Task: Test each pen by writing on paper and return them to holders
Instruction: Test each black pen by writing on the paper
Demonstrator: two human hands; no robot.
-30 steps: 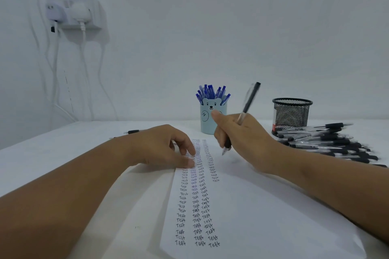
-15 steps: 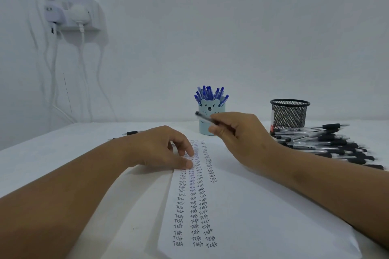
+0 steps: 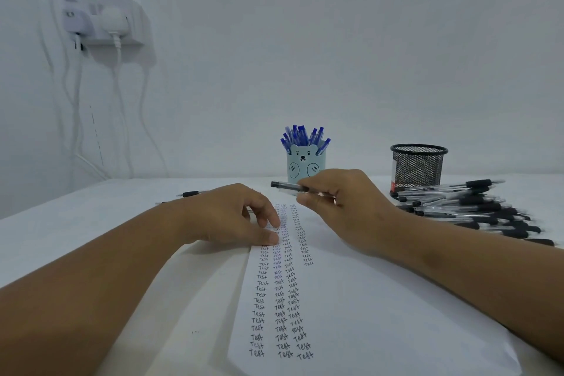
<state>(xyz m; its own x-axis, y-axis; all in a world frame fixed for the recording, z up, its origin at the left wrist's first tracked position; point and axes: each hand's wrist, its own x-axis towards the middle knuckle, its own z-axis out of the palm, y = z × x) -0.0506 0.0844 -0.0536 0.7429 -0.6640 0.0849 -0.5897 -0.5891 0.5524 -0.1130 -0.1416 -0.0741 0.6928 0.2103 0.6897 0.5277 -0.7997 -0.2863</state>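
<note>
Swung down since a second ago from a steep writing tilt to nearly level: black pen (image 3: 290, 186), now lifted off the paper (image 3: 381, 314), pinched in the right hand (image 3: 351, 207) between thumb and curled fingers, capped end sticking out to the left, just in front of the bear holder (image 3: 306, 166). Right grip clamped on that pen. Left hand (image 3: 232, 217) unmoved, lying on the paper's left edge with fingers relaxed and fingertips (image 3: 273, 236) pressing on the columns of written "Test" words; left grip apart, holding nothing. Filled with blue pens (image 3: 303, 137), upright at the back of the table (image 3: 61, 207): the bear holder. Right of the bear holder: black mesh holder (image 3: 418, 169). Heaped in front of and right of the mesh holder, on the table: pile of black pens (image 3: 476, 207). Left of the bear holder, beyond the left hand: one stray pen (image 3: 190, 193) flat on the table. High on the wall, far left of the bear holder: socket shelf (image 3: 103, 21) with hanging white cables.
</note>
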